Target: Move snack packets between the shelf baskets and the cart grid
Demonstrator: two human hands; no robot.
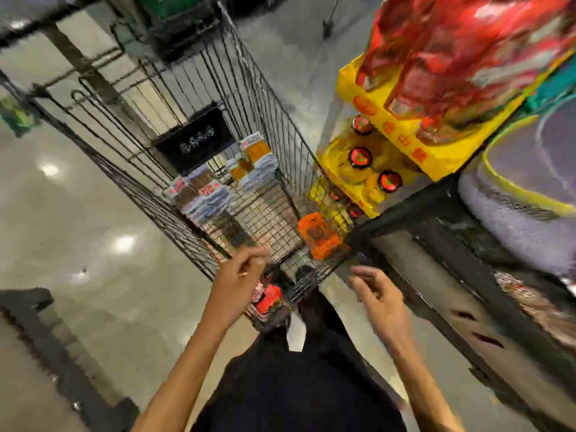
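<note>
The wire cart [280, 129] fills the middle, and all places here are given from it. To its right, close alongside, stands the dark shelf [414, 207], carrying a yellow tray [436, 151] of blurred red packets [452, 42], with yellow packets [352, 169] below. On the cart's floor, brown packets [199, 194] are stacked at the far left and orange-windowed packets [255, 160] at the far right; an orange packet [318, 235] lies in the near right corner. A red packet [269, 299] shows beneath the cart's near end. The left hand [240, 275] hovers over the cart's near edge, fingers loosely curled, holding nothing. The right hand [377, 294] hangs off the near right corner, fingers relaxed and empty
</note>
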